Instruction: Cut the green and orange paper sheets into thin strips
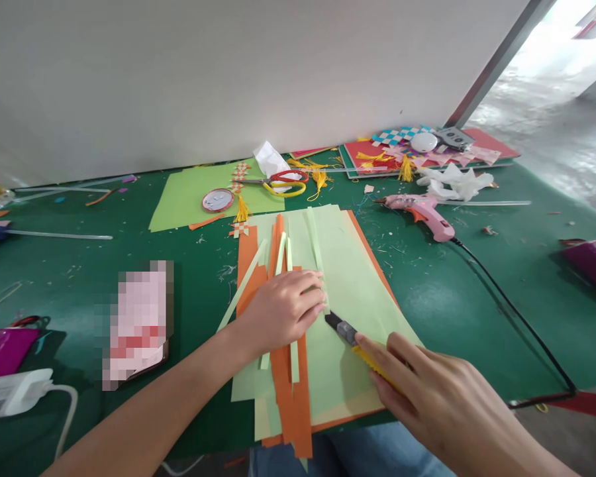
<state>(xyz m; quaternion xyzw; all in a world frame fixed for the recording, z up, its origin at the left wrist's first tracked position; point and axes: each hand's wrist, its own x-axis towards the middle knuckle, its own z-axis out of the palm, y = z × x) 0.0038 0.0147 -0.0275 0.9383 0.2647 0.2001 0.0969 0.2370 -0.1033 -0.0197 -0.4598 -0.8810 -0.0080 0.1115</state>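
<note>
My right hand [427, 384] is wrapped round a yellow utility knife [347, 333], its dark tip touching pale green paper [347, 278] near the lower end of a narrow pale green strip [314, 238]. Just left of the tip, my left hand [288, 305] rests on the stack with its fingers curled together. Whether those fingers pinch the strip or only press on it is hidden. Several orange strips [291, 411] and pale green strips lie beneath and around my left hand. Orange sheets show at the stack's edges.
Behind the stack are scissors [283, 183], a round tin [217, 200] and bright green paper [179, 199]. A pink glue gun [424, 213] with a black cord lies at right. At left are a blurred-out phone [139, 324] and a white charger [14, 394]. A wall stands behind.
</note>
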